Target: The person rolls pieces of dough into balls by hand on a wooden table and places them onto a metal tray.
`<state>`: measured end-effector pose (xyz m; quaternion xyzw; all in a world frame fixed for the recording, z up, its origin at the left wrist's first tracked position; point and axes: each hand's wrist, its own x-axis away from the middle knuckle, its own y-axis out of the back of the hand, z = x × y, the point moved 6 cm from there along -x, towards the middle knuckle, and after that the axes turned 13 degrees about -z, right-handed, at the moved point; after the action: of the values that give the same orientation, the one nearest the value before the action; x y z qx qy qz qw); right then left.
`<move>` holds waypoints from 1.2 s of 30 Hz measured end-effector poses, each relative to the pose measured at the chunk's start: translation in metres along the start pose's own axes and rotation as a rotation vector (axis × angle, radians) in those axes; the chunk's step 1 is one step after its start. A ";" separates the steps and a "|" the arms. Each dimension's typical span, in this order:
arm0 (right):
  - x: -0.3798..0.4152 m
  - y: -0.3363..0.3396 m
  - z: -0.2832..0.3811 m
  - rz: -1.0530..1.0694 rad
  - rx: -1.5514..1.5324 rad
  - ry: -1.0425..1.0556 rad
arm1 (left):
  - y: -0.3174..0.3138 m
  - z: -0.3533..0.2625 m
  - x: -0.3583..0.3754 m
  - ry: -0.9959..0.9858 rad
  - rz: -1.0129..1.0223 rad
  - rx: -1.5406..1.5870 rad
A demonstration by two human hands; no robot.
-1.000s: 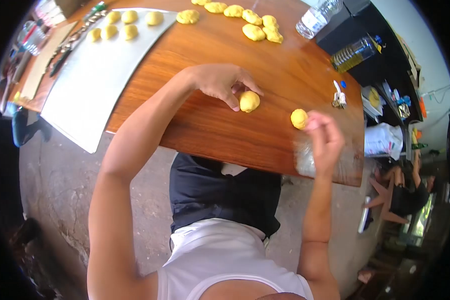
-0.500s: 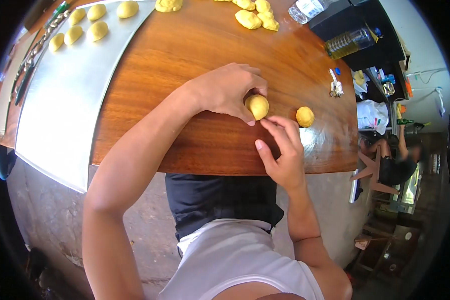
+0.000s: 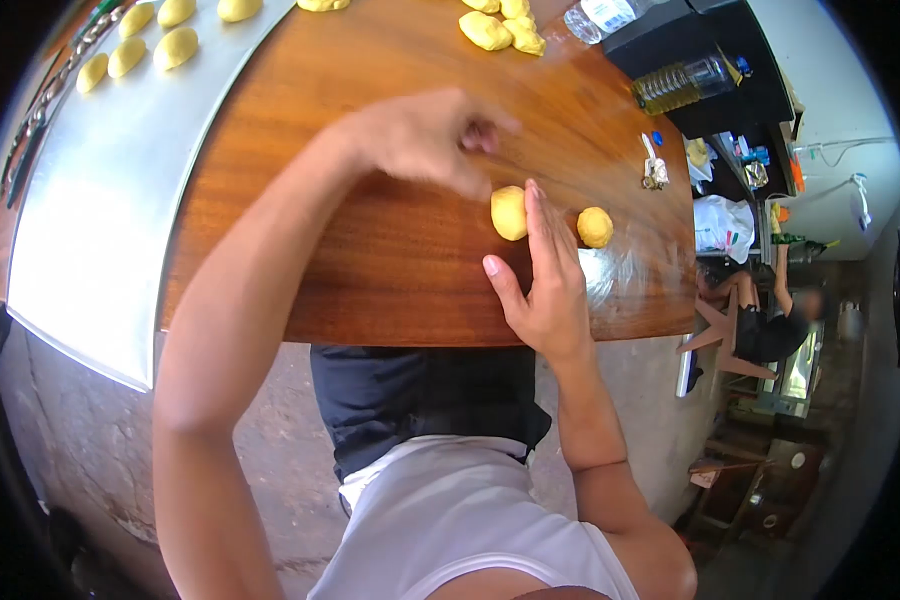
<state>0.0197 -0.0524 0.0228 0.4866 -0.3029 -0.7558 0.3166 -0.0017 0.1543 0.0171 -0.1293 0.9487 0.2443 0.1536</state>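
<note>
A smooth yellow dough ball (image 3: 509,213) rests on the wooden table (image 3: 390,270) in front of me. My right hand (image 3: 550,285) is at its right side, fingers straight and together, thumb spread apart; the fingers appear to touch the ball. Up and to the left of the ball, my left hand (image 3: 425,140) is blurred by motion, its thumb and loosely bent fingers apart and nothing in them. Just right of my right hand lies a second dough ball (image 3: 595,228) with a rougher surface.
On the left, a metal tray (image 3: 90,240) carries several dough balls. Irregular dough pieces (image 3: 486,32) lie at the far edge. Toward the right are an oil bottle (image 3: 685,85), a clear bottle (image 3: 600,18) and keys (image 3: 655,172). Another person (image 3: 770,325) sits in the background.
My left hand has come off the dough ball, moving up and left. My right hand has moved up against the ball's right side, its fingers straighter. The whole view has shifted slightly.
</note>
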 end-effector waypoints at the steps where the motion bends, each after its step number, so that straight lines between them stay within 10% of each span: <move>1: 0.000 0.001 0.001 0.000 0.044 0.022 | 0.017 0.008 -0.001 0.058 -0.114 -0.043; 9: -0.017 0.017 -0.006 -0.199 -0.107 -0.008 | 0.048 0.033 -0.008 0.130 -0.497 -0.117; 11: -0.030 0.006 0.007 0.144 -0.081 0.114 | 0.052 0.029 -0.007 0.166 -0.495 -0.106; 22: -0.075 -0.005 0.002 0.616 0.009 0.106 | 0.053 0.038 -0.008 0.148 -0.513 0.063; 32: -0.080 0.006 0.003 0.597 -0.075 0.127 | 0.056 0.032 -0.009 0.181 -0.509 0.113; 36: -0.113 0.040 0.015 0.223 -0.077 0.191 | 0.056 0.038 -0.008 0.151 -0.533 0.108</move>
<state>0.0496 0.0127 0.1198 0.5071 -0.2945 -0.6773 0.4443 -0.0033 0.2219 0.0125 -0.3840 0.9015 0.1342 0.1480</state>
